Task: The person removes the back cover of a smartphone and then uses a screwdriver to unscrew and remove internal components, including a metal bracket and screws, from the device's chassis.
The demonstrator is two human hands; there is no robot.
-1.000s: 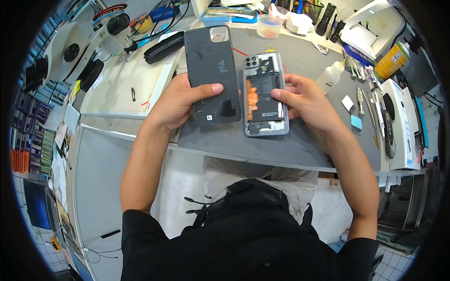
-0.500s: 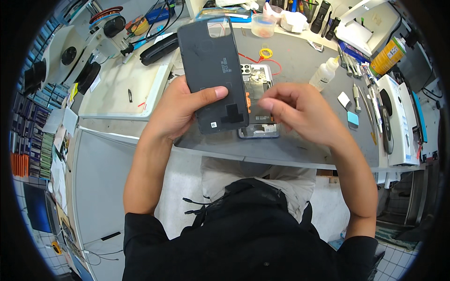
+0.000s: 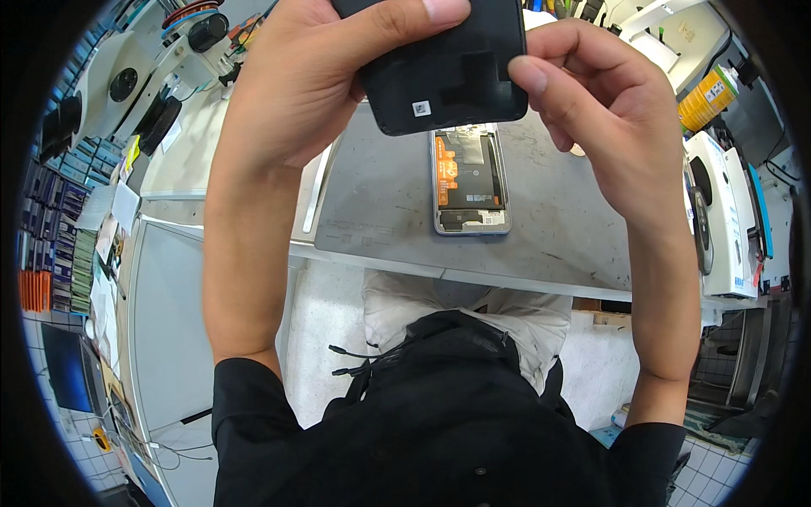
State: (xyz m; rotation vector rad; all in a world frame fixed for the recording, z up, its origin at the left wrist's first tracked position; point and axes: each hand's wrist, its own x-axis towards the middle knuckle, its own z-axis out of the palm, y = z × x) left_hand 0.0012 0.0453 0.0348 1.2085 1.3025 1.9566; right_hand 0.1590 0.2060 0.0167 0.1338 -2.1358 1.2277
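A dark phone back cover [image 3: 452, 76] is lifted high, its inner side toward me, with a small white square label low on it. My left hand [image 3: 338, 68] grips its left side, thumb lying across the inner face. At its right edge, the thumb and fingers of my right hand [image 3: 600, 93] pinch close together on the rim. The cover's upper part runs out of view. Below it, an opened phone [image 3: 471, 182] lies on the grey work mat [image 3: 372, 186], its black battery and orange strip exposed. The cover and my hands hide the phone's top end.
To the left stands a microscope [image 3: 127, 84] over a pale tray. A yellow spray can [image 3: 708, 100] and a white box-shaped device [image 3: 718, 220] stand on the right. The bench's front edge [image 3: 473, 277] runs just before my lap.
Both hands have risen toward me with the back cover, uncovering more of the phone. My right hand has come from above the phone to the cover's right edge.
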